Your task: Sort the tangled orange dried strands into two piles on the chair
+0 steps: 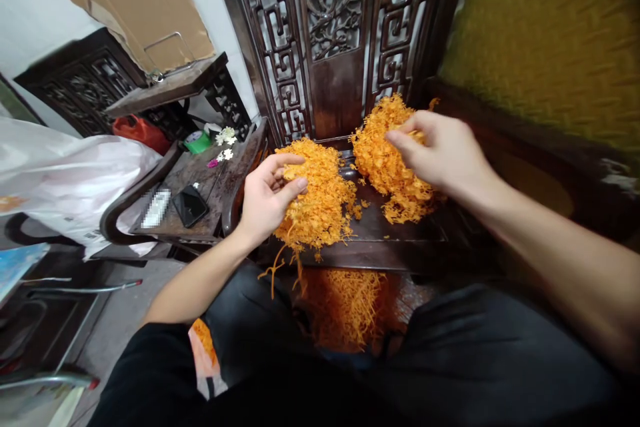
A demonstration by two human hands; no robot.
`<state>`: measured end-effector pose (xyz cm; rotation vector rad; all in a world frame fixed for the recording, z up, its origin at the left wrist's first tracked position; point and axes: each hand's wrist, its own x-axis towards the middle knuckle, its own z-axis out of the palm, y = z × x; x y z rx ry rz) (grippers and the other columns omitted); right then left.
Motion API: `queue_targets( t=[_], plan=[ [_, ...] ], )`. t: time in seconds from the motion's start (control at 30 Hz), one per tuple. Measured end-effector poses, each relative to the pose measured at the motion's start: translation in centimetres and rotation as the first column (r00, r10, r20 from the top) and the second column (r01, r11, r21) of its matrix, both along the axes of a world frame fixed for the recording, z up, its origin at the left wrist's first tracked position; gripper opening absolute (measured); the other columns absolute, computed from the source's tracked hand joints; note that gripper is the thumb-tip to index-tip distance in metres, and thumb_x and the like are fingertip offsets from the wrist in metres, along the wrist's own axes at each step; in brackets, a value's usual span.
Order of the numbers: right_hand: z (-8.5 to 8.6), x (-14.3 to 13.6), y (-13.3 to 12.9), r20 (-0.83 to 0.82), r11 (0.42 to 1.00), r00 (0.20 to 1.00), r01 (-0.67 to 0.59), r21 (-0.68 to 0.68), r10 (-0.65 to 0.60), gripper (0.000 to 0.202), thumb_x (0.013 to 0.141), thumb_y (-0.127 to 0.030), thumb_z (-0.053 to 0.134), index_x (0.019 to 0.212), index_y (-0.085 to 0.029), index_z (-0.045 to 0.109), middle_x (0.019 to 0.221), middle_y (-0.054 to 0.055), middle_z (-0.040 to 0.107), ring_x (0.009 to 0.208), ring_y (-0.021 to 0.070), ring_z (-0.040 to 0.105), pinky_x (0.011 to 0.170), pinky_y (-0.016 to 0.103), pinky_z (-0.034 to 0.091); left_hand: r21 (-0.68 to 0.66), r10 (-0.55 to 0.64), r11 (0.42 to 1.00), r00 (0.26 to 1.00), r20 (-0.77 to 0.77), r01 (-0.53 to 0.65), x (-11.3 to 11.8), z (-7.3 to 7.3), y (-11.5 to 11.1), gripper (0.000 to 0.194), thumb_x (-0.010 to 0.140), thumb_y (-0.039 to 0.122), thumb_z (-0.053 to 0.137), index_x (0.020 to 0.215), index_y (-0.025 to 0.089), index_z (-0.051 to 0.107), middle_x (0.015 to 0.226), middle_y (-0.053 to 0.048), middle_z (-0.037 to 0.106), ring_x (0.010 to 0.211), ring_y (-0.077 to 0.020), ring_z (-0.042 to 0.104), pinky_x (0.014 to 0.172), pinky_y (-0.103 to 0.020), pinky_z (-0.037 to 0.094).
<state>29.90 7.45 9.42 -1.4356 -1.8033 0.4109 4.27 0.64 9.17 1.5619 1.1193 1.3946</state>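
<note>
Two heaps of small orange pieces, which look like frilly plastic flower sprigs, lie on a dark carved wooden seat. My left hand rests against the left heap, its fingers curled and the thumb stretched along the pieces. Whatever those fingers hold blends into the orange behind them. Over the right heap my right hand has thumb and forefinger drawn together in a pinch. Anything in that pinch is too small to name. Thin orange stems dangle over the seat's front edge by the left heap.
Below the seat, between my knees, is a mass of orange stringy pieces. A side table on the left bears a phone, green tape, white flowers and a red bag. A white plastic bag bulges beside it.
</note>
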Motion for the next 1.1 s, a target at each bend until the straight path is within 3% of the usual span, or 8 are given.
queue_targets(
  t=[0.13, 0.33, 0.47, 0.57, 0.7, 0.8, 0.97, 1.1],
  plan=[
    [-0.1, 0.3, -0.7, -0.026, 0.966, 0.979, -0.204, -0.161, 0.203, 0.026, 0.094, -0.036, 0.060, 0.105, -0.017, 0.074, 0.073, 0.006, 0.076, 0.058, 0.0191, 0.062, 0.063, 0.034, 0.048, -0.147, -0.194, 0.973, 0.977, -0.092, 0.179, -0.5, -0.5, -0.2, 0.104, 0.072, 0.028, 0.089, 0.159, 0.025, 0.033, 0.068, 0.004, 0.065, 0.051, -0.0129, 0.062, 0.051, -0.023, 0.046],
    [-0.2, -3.4, -4.3, -0.023, 0.754, 0.756, -0.654, -0.061, 0.654, 0.025, 0.092, -0.039, 0.067, 0.108, -0.023, 0.077, 0.106, 0.006, 0.079, 0.094, 0.0239, 0.073, 0.088, 0.040, 0.056, -0.342, -0.367, 0.890, 0.918, -0.148, 0.301, 0.8, -1.3, -1.0, 0.124, 0.073, 0.033, 0.089, 0.167, 0.023, 0.008, 0.069, 0.002, 0.066, 0.053, -0.0133, 0.061, 0.050, -0.023, 0.043],
    [0.7, -2.4, -2.8, -0.199, 0.929, 0.913, -0.321, 0.184, 0.355, 0.017, 0.093, -0.033, 0.066, 0.083, -0.019, 0.069, 0.076, 0.005, 0.072, 0.067, 0.0178, 0.065, 0.068, 0.034, 0.051, -0.438, -0.439, 0.836, 0.882, -0.173, 0.331, 1.0, -0.9, -1.6, 0.113, 0.077, 0.024, 0.085, 0.166, 0.021, 0.015, 0.066, 0.004, 0.064, 0.052, -0.0121, 0.057, 0.051, -0.024, 0.042],
    [1.4, -0.8, -1.6, -0.492, 0.975, 0.867, 0.038, 0.220, 0.077, 0.018, 0.095, -0.037, 0.064, 0.089, -0.020, 0.063, 0.071, 0.003, 0.068, 0.051, 0.0129, 0.055, 0.052, 0.029, 0.041, -0.395, -0.360, 0.870, 0.928, -0.096, 0.296, 0.8, -0.7, -1.2, 0.089, 0.076, 0.024, 0.086, 0.150, 0.019, 0.037, 0.069, 0.002, 0.067, 0.056, -0.0137, 0.064, 0.054, -0.025, 0.045],
    [1.2, -1.4, -2.6, -0.412, 0.958, 0.874, -0.287, -0.015, 0.256, 0.018, 0.091, -0.037, 0.069, 0.087, -0.020, 0.063, 0.101, 0.008, 0.075, 0.063, 0.0150, 0.066, 0.060, 0.032, 0.049, -0.175, -0.092, 0.978, 0.989, 0.112, 0.111, 0.2, -0.8, 0.4, 0.046, 0.071, 0.032, 0.090, 0.099, 0.021, 0.054, 0.073, 0.002, 0.070, 0.062, -0.0135, 0.070, 0.061, -0.025, 0.053],
    [0.6, -3.0, -4.0, -0.303, 0.894, 0.864, -0.442, -0.071, 0.403, 0.017, 0.093, -0.036, 0.064, 0.099, -0.021, 0.071, 0.087, 0.006, 0.075, 0.069, 0.0187, 0.067, 0.068, 0.036, 0.053, -0.093, -0.020, 0.995, 0.985, 0.170, 0.036, -0.2, -1.0, 1.1, 0.035, 0.071, 0.031, 0.090, 0.080, 0.019, 0.058, 0.075, 0.001, 0.072, 0.070, -0.0144, 0.074, 0.065, -0.025, 0.057],
    [0.4, -4.0, -4.6, -0.151, 0.834, 0.821, -0.549, 0.056, 0.550, 0.023, 0.097, -0.036, 0.059, 0.099, -0.022, 0.078, 0.101, 0.007, 0.076, 0.095, 0.0219, 0.070, 0.089, 0.039, 0.052, -0.135, -0.050, 0.988, 0.981, 0.186, 0.076, -0.3, -1.0, 1.0, 0.028, 0.069, 0.029, 0.092, 0.090, 0.017, 0.077, 0.092, -0.006, 0.080, 0.084, -0.0179, 0.077, 0.084, -0.032, 0.061],
    [0.7, -3.2, -4.3, -0.157, 0.875, 0.862, -0.482, 0.033, 0.481, 0.025, 0.089, -0.046, 0.072, 0.086, -0.021, 0.074, 0.090, 0.005, 0.075, 0.081, 0.0203, 0.069, 0.081, 0.037, 0.052, -0.177, -0.076, 0.977, 0.966, 0.247, 0.122, -0.2, -0.7, 0.9, 0.036, 0.070, 0.029, 0.092, 0.102, 0.019, 0.079, 0.109, -0.009, 0.080, 0.097, -0.0206, 0.077, 0.089, -0.034, 0.061]
  ],
)
